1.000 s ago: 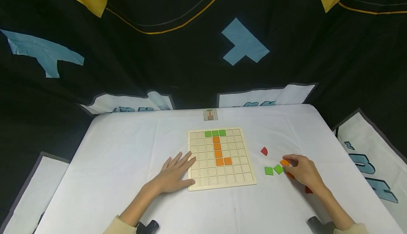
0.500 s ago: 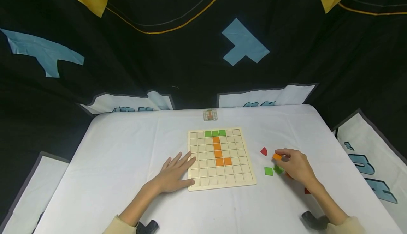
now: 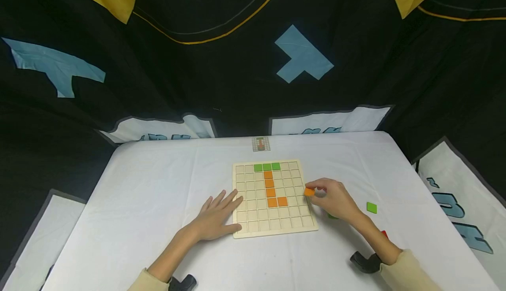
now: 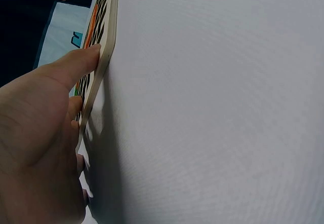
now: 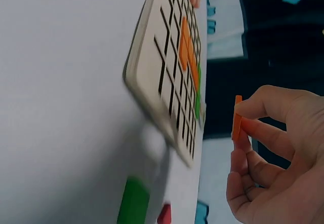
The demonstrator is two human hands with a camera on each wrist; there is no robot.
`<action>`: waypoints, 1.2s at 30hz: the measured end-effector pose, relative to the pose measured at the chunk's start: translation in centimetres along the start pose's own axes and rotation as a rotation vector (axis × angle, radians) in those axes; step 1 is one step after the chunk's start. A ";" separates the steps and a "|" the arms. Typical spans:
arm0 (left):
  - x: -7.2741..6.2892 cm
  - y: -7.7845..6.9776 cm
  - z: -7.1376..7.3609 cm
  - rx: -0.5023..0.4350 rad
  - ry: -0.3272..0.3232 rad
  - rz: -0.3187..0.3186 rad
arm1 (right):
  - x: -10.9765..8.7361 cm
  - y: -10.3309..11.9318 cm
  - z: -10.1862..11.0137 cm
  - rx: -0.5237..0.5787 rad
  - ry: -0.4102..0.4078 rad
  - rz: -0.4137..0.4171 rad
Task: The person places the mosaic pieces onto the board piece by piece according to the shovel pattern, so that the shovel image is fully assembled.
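A wooden grid board (image 3: 253,227) lies mid-table, with three green square tiles (image 3: 266,167) in its top row. Below them runs a column of orange square tiles (image 3: 270,192), with one more orange tile (image 3: 282,201) beside its lowest. My right hand (image 3: 334,199) pinches an orange tile (image 5: 237,118) between thumb and fingertips, raised by the board's right edge. My left hand (image 3: 216,219) rests at the board's left edge, fingers straight and spread; in the left wrist view its thumb (image 4: 81,64) touches the rim.
Right of the board lie a green tile (image 3: 371,207), another green tile (image 3: 333,216) partly under my right hand, and a red piece (image 3: 384,234) by my forearm. A small printed pattern card (image 3: 261,144) lies behind the board. A dark curtain (image 3: 237,76) hangs behind the table.
My right hand has lifted the orange tile from the loose pieces and carried it left to the board's right edge. A green tile now lies farther right. The left hand has stayed put.
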State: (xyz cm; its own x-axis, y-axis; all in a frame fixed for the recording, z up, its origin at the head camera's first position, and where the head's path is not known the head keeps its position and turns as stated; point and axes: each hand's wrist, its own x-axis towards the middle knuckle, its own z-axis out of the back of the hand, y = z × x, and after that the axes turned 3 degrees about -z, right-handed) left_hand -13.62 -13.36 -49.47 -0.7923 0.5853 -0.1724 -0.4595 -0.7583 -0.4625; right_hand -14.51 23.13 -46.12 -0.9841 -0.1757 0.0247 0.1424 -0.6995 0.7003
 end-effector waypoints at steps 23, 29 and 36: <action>0.0 0.2 -0.1 -0.017 -0.006 -0.014 | 3.8 4.5 -8.2 -0.026 0.243 0.250; 0.0 0.2 -0.1 -0.010 -0.003 -0.016 | 4.0 4.9 -9.0 -0.042 0.276 0.248; 0.0 0.1 0.1 -0.008 -0.003 -0.017 | 4.3 5.4 -9.4 -0.078 0.281 0.268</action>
State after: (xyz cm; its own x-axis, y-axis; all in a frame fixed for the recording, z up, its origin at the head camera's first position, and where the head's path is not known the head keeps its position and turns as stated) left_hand -13.67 -13.48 -49.44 -0.7855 0.5972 -0.1622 -0.4697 -0.7460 -0.4720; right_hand -16.96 12.09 -49.01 -0.8455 -0.5340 -0.0046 0.4084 -0.6522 0.6387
